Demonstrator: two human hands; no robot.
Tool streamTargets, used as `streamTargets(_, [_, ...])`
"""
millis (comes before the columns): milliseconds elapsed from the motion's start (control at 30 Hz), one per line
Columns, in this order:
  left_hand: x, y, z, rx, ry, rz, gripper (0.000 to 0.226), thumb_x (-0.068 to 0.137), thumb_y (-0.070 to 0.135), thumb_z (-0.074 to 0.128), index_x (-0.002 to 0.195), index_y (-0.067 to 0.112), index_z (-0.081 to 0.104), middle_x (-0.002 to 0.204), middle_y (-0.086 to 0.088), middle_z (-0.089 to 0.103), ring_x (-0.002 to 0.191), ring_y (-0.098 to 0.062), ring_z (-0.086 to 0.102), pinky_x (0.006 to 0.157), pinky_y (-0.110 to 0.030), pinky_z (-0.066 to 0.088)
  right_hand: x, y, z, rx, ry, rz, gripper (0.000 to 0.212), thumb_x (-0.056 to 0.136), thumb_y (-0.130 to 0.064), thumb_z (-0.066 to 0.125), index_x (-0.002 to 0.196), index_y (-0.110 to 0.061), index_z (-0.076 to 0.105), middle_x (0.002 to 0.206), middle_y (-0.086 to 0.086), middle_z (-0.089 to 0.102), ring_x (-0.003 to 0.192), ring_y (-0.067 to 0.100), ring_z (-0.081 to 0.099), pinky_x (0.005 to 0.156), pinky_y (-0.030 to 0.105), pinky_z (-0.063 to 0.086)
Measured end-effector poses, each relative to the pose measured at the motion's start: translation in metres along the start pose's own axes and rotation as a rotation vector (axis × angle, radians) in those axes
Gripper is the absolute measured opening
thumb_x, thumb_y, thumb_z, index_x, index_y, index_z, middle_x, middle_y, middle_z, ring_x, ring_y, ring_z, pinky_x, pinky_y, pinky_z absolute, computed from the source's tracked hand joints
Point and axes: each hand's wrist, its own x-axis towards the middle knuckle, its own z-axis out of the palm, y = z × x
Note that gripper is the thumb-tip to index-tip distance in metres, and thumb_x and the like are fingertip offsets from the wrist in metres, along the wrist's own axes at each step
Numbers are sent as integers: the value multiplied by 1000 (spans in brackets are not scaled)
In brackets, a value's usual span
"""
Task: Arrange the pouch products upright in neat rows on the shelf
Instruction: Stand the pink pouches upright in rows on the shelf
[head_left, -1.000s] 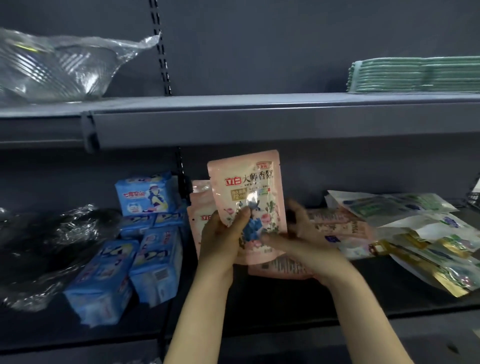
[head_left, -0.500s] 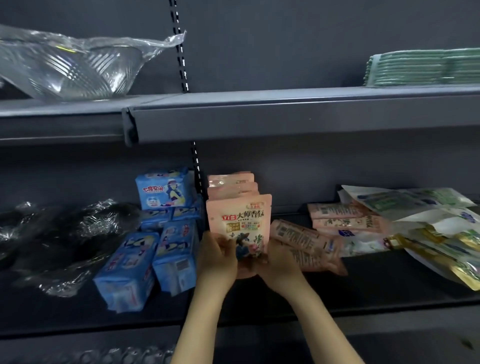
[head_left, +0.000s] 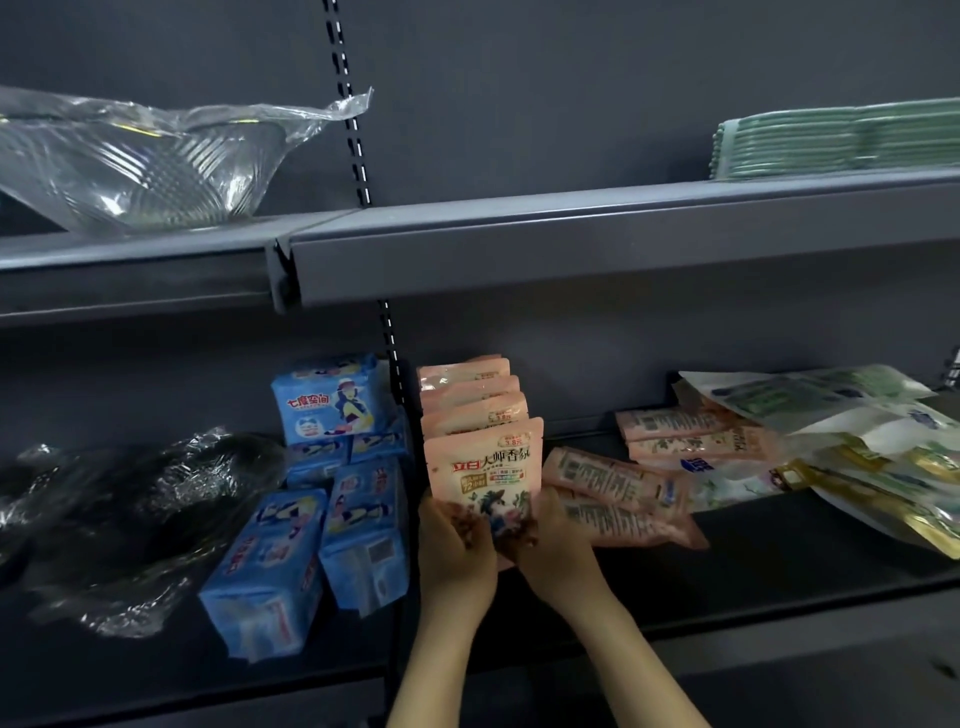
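Front pink pouch (head_left: 485, 467) is gripped low at both sides by left hand (head_left: 453, 545) and right hand (head_left: 553, 548), held upright at front of a row of upright pink pouches (head_left: 470, 395) near the lower shelf (head_left: 779, 561) left end. More pink pouches (head_left: 618, 493) are lying flat just right. Blue packs (head_left: 311, 499) are piled left.

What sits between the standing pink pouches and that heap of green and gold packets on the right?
In the head view, several pink pouches lying flat, overlapping, fill the gap between the upright pink row and the green-and-gold heap.
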Motion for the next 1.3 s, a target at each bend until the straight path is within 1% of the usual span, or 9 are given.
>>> streamTargets(267, [2, -3, -6, 34, -61, 7, 44, 90, 12, 49, 133, 17, 37, 128, 0, 52, 114, -16, 52, 92, -28, 42, -1, -1, 4, -70, 8, 35, 38, 83, -22, 69, 113, -8, 51, 113, 5, 64, 97, 12, 61, 53, 4, 40])
streamTargets(467, [4, -6, -11, 73, -95, 48, 43, 92, 14, 47, 133, 21, 37, 130, 2, 53, 116, -15, 52, 89, -25, 41, -6, -2, 5, -40, 14, 41, 36, 85, -22, 66, 115, -11, 48, 115, 2, 62, 89, 3, 52, 53, 4, 39])
streamTargets(567, [5, -8, -14, 94, -73, 60, 54, 91, 17, 48, 141, 16, 26, 141, -2, 43, 128, -19, 44, 104, -33, 39, -8, -4, 2, -28, 12, 54, 27, 92, -17, 56, 118, -12, 48, 115, 0, 61, 91, 2, 52, 52, 3, 41])
streamTargets(633, [5, -4, -18, 108, -29, 91, 60, 91, 20, 47, 144, 18, 20, 148, -6, 34, 135, -22, 36, 109, -43, 36, -9, -7, -3, -11, 26, 52, 28, 95, -15, 50, 122, -14, 48, 119, -1, 60, 102, 6, 56, 61, 1, 40])
streamTargets(733, [2, 13, -28, 96, 87, 183, 62, 92, 24, 47, 146, 17, 16, 152, -5, 25, 139, -21, 28, 113, -39, 29, -11, -10, -17, -77, 79, 40, 32, 95, -15, 48, 127, -15, 48, 125, 4, 58, 115, 18, 55, 83, 17, 39])
streamTargets(867, [1, 35, -34, 86, 167, 270, 70, 91, 18, 50, 149, 17, 10, 156, -2, 16, 143, -16, 16, 117, -33, 18, -9, -5, -43, -163, 144, 84, 31, 96, -12, 44, 126, -15, 52, 121, 6, 61, 108, 19, 56, 78, 20, 37])
streamTargets(1067, [-11, 65, -12, 71, 220, 490, 52, 90, 4, 47, 140, 12, 34, 132, 14, 36, 123, 1, 31, 99, -16, 24, 0, 12, -78, -188, 152, 111, 31, 94, -9, 44, 121, -15, 60, 121, 4, 63, 111, 18, 58, 82, 18, 38])
streamTargets(1233, [-16, 74, 25, 2, 317, 517, 47, 89, 10, 49, 135, 15, 41, 134, 7, 45, 122, -10, 45, 103, -29, 38, 15, 27, -116, -277, 111, 50, 29, 92, -7, 43, 113, -11, 63, 111, 7, 67, 104, 23, 61, 72, 21, 40])
streamTargets(1300, [-19, 80, 45, -11, 370, 503, 45, 90, 8, 49, 134, 13, 42, 124, 12, 44, 115, -7, 45, 98, -22, 37, 21, 33, -133, -288, 98, 5, 29, 92, -6, 43, 111, -11, 65, 109, 7, 67, 103, 22, 61, 68, 19, 35])
